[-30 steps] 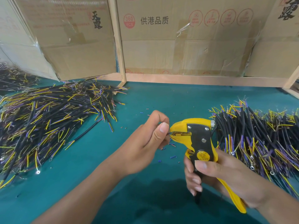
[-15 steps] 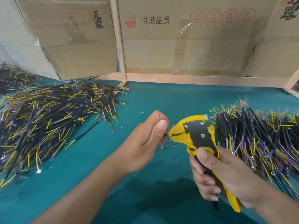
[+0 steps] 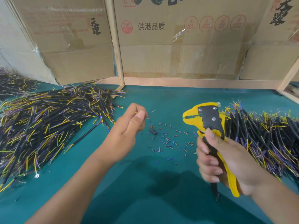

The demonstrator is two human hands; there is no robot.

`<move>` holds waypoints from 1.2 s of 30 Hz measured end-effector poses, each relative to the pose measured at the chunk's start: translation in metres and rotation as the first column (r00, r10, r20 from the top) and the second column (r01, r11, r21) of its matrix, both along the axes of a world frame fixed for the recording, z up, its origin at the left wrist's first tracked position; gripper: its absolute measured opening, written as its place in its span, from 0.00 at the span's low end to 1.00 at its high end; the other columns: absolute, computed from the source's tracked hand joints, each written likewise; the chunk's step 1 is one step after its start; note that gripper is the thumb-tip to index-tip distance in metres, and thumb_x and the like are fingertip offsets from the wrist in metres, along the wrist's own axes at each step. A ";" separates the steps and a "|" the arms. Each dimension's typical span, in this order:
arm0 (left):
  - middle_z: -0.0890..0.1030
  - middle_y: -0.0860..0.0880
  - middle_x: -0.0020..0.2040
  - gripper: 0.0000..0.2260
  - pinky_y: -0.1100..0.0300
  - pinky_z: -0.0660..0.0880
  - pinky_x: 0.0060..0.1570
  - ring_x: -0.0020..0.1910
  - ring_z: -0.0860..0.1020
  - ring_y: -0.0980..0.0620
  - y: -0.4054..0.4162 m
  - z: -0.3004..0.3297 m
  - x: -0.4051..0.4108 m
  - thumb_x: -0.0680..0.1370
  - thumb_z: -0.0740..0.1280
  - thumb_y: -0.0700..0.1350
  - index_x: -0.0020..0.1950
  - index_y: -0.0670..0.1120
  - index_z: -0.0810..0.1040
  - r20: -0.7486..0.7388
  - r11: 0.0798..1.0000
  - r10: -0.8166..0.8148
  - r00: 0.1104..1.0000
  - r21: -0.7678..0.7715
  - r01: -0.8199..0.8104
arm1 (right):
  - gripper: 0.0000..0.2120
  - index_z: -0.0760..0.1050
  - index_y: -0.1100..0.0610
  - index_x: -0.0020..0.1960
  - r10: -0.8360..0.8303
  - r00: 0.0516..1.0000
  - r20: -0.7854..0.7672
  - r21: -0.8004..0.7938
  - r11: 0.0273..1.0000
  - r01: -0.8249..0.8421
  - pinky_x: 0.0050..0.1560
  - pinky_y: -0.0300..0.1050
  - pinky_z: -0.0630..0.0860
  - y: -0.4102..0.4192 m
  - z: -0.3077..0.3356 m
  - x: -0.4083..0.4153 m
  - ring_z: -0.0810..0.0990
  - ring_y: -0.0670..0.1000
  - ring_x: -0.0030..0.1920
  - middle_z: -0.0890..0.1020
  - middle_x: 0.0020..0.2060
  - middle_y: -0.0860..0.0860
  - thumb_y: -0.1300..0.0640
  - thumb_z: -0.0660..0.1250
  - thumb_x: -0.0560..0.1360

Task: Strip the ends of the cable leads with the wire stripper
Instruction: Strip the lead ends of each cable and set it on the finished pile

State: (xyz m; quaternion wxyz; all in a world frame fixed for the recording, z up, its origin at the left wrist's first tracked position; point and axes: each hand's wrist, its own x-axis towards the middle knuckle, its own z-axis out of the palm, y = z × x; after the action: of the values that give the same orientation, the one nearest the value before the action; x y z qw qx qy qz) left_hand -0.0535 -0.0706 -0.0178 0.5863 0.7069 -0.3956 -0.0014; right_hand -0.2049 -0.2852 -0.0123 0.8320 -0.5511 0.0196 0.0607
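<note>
My right hand (image 3: 221, 160) grips the handles of a yellow and black wire stripper (image 3: 208, 125), whose jaws point left with nothing between them. My left hand (image 3: 127, 131) is raised left of the jaws and pinches a cable lead (image 3: 141, 114) between thumb and fingers; only its thin yellow and purple tips show past the fingertips. A gap of bare table separates the lead from the jaws. A big pile of black cable leads (image 3: 48, 126) with yellow and purple cores lies on the left. Another pile of cable leads (image 3: 265, 136) lies on the right behind the stripper.
The teal table (image 3: 145, 191) carries several small bits of stripped insulation (image 3: 168, 141) and a short black sleeve piece (image 3: 152, 131) between my hands. Cardboard boxes (image 3: 178, 46) and a wooden frame (image 3: 186, 81) wall off the back edge.
My left hand has drawn the lead out of the stripper jaws and moved left and up. The stripper has shifted right and its jaws hold nothing now.
</note>
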 end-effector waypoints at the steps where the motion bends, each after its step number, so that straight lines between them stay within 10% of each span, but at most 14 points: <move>1: 0.65 0.57 0.33 0.12 0.64 0.60 0.31 0.31 0.60 0.55 -0.001 -0.002 0.000 0.81 0.54 0.58 0.50 0.52 0.71 0.004 0.999 0.011 1.000 0.030 -0.011 | 0.27 0.71 0.59 0.37 -0.001 1.000 0.010 0.021 1.000 0.001 0.26 0.46 0.67 0.000 -0.003 0.002 0.63 0.52 0.24 0.63 0.28 0.54 0.39 0.79 0.65; 11: 0.77 0.55 0.41 0.06 0.73 0.63 0.32 0.30 0.70 0.59 -0.001 -0.001 -0.002 0.84 0.55 0.50 0.56 0.52 0.71 0.365 0.960 0.100 0.926 0.210 -0.186 | 0.23 0.79 0.60 0.43 -0.081 0.996 -0.024 0.144 0.986 0.083 0.38 0.58 0.78 -0.014 -0.042 0.029 0.73 0.57 0.31 0.72 0.32 0.57 0.43 0.82 0.64; 24: 0.80 0.56 0.35 0.09 0.67 0.62 0.27 0.25 0.65 0.57 -0.014 0.003 -0.013 0.82 0.61 0.52 0.49 0.51 0.79 0.265 0.979 0.174 0.948 0.053 -0.195 | 0.23 0.79 0.59 0.44 -0.026 0.997 -0.071 0.160 0.986 0.037 0.39 0.57 0.77 -0.008 -0.054 0.032 0.74 0.57 0.32 0.73 0.32 0.56 0.42 0.82 0.64; 29: 0.80 0.51 0.37 0.12 0.50 0.73 0.40 0.37 0.77 0.48 -0.032 0.024 -0.029 0.79 0.65 0.50 0.60 0.52 0.82 0.177 0.995 -0.096 0.979 0.025 0.092 | 0.19 0.78 0.60 0.44 -0.034 0.996 -0.078 0.173 0.984 0.047 0.38 0.55 0.77 -0.002 -0.040 0.024 0.72 0.57 0.33 0.72 0.34 0.57 0.46 0.79 0.69; 36: 0.77 0.63 0.35 0.07 0.75 0.65 0.37 0.34 0.73 0.65 -0.066 0.046 -0.035 0.79 0.68 0.43 0.50 0.44 0.85 0.181 0.974 -0.224 0.958 0.057 0.217 | 0.16 0.75 0.61 0.43 -0.059 0.985 -0.159 0.218 0.971 0.094 0.37 0.53 0.76 0.002 -0.027 0.020 0.71 0.56 0.32 0.71 0.33 0.57 0.47 0.72 0.74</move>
State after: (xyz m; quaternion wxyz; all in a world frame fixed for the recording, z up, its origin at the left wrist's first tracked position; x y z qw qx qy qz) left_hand -0.0888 -0.1364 0.0284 0.5300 0.6660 -0.5249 -0.0081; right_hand -0.1852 -0.2833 -0.0398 0.8868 -0.4461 0.0970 0.0721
